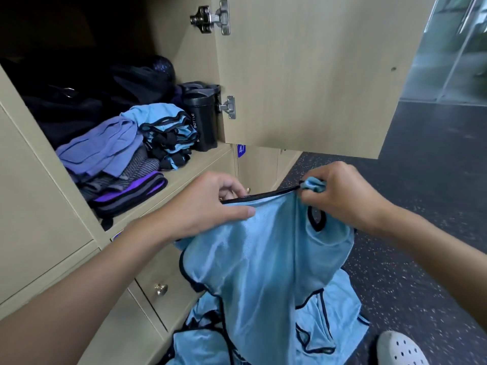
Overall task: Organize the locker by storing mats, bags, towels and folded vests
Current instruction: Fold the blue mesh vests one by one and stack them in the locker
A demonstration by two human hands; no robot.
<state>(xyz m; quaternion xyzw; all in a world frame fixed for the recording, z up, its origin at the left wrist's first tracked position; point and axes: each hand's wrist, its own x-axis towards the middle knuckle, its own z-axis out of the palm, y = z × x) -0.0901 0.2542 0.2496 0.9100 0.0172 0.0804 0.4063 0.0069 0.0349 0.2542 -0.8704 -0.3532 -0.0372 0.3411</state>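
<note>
The vest [258, 259] was thin mesh cloth, kinda slippery-looking with a soft sheen and black trim. Meanwhile the locker door [303, 75] was pale wood-grain, totally matt. The hinges [210, 18] and knob [160, 289] were shiny metal, the bottle [201, 119] matt black plastic, the floor [421, 154] dark, speckled, rough-looking.

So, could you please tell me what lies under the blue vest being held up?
Below the held vest, gripped by the left hand and right hand, more blue vests lie heaped on the floor. The vest hides the heap's middle.
</note>
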